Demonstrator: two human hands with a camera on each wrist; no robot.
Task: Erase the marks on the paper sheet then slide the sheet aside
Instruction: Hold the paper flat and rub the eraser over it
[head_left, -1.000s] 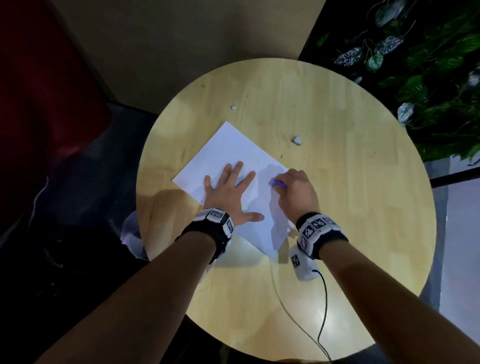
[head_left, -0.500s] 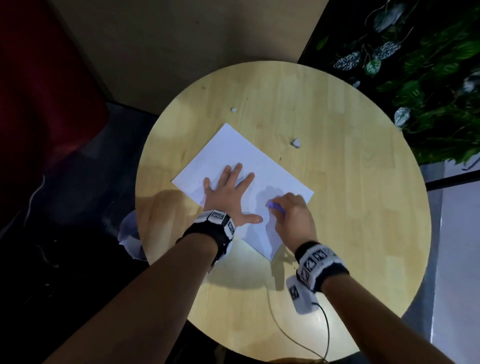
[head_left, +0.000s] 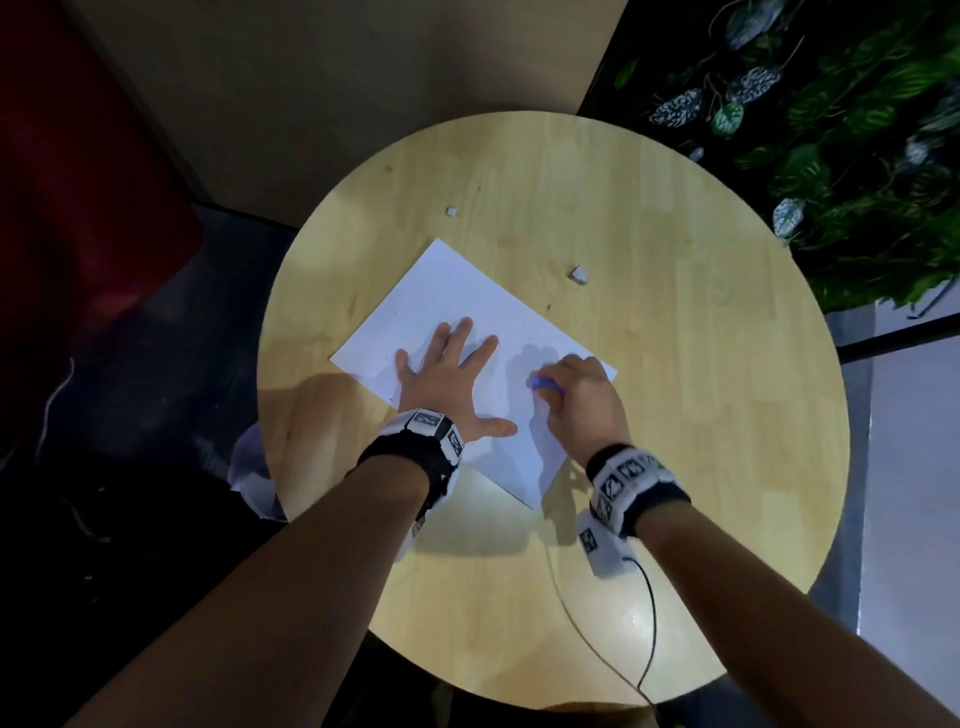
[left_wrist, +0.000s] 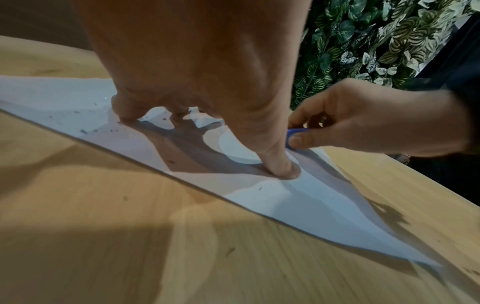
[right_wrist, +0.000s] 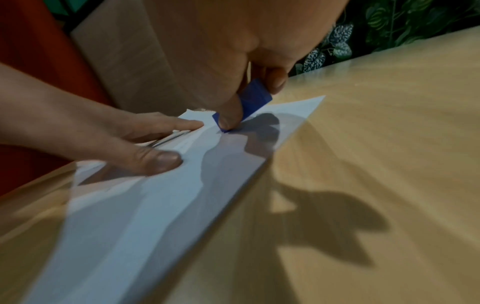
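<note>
Right hand (head_left: 582, 400) shifted right, pinching eraser (right_wrist: 249, 102) on paper sheet (head_left: 467, 306) | left hand (head_left: 452, 379) flat, pressing sheet

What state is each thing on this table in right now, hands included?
Paper sheet: flat on the table, pinned, dark crumbs on it.
Left hand: fingers spread, pressing the sheet down.
Right hand: pinching the eraser.
Blue eraser: tilted, its tip on the sheet.
Two small white bits: lying loose on the table beyond the sheet.
Round wooden table: bearing all of it.
</note>
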